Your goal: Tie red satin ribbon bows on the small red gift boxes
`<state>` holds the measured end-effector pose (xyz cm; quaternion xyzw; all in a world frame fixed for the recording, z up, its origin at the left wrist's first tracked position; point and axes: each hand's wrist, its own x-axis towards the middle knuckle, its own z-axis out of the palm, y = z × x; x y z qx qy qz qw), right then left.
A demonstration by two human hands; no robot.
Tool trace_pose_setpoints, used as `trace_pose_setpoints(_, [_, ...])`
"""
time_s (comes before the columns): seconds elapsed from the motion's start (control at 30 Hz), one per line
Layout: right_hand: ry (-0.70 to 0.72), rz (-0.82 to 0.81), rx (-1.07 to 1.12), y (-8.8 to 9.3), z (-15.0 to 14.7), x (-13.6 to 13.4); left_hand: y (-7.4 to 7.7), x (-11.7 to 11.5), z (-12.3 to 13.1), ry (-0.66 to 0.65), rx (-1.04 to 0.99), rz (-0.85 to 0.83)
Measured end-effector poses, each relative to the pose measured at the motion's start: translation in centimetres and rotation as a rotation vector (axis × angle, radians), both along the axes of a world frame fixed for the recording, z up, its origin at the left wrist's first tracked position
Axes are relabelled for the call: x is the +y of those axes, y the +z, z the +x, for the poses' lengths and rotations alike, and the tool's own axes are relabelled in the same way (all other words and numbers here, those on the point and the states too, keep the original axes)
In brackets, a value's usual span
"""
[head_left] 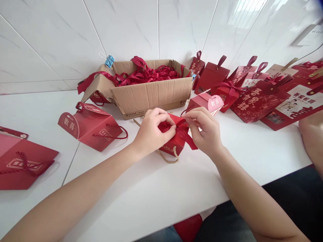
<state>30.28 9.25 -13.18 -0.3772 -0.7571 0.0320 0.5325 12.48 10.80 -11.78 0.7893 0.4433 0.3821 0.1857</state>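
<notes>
A small red gift box (174, 147) with a gold rope handle (168, 162) sits on the white table, a red ribbon (189, 138) across its top. My left hand (155, 129) is at the box's upper left, thumb and forefinger pinched on the ribbon near its middle. On the right side, my right hand (204, 129) has its thumb and fingers pinched together beside the ribbon; what lies between the fingertips is too small to make out. Both hands partly cover the box.
Behind stands a cardboard box (153, 95) full of red ribbon (161, 74). Red boxes (97, 126) lie left on the table (141, 195); several red gift bags (259, 97) stand right. A pink-flapped box (204, 101) is behind my right hand. Another person's arm (311, 136) shows at right.
</notes>
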Motion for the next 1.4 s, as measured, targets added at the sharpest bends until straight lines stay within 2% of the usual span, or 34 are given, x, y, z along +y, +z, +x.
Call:
trace_pose_setpoints(0.47, [-0.058, 0.025, -0.02, -0.1, 0.6, 0.5, 0.1, -0.1, -0.2, -0.026, 0.054, -0.006])
trace_pose_setpoints(0.7, [-0.061, -0.02, 0.077, -0.2, 0.9, 0.6, 0.2, -0.2, -0.3, -0.05, 0.065, 0.002])
trace_pose_setpoints(0.8, [-0.036, -0.05, 0.148, -0.4, 1.0, 0.7, 0.0, -0.3, -0.3, -0.044, 0.041, 0.014])
trace_pose_setpoints(0.93, [0.03, -0.089, 0.119, -0.5, 0.9, 0.9, -0.1, -0.1, -0.6, -0.057, -0.01, 0.027])
trace_pose_setpoints(1.07, [0.03, -0.177, 0.139, -0.5, 0.6, 0.7, 0.4, 0.9, -1.7, -0.079, -0.164, -0.106])
trace_pose_setpoints(1.13, [0.018, -0.187, 0.173, -0.3, 0.4, 0.5, 0.6, 1.6, -2.4, -0.121, -0.183, -0.127])
trace_pose_setpoints(1.3, [-0.025, -0.152, 0.118, 0.3, -0.4, -0.3, 0.4, 2.8, -3.9, -0.321, -0.064, 0.018])
trace_pose_setpoints(1.4, [-0.078, -0.098, 0.011, 0.2, -1.0, -0.5, 0.2, 3.0, -4.0, -0.33, -0.05, 0.057])
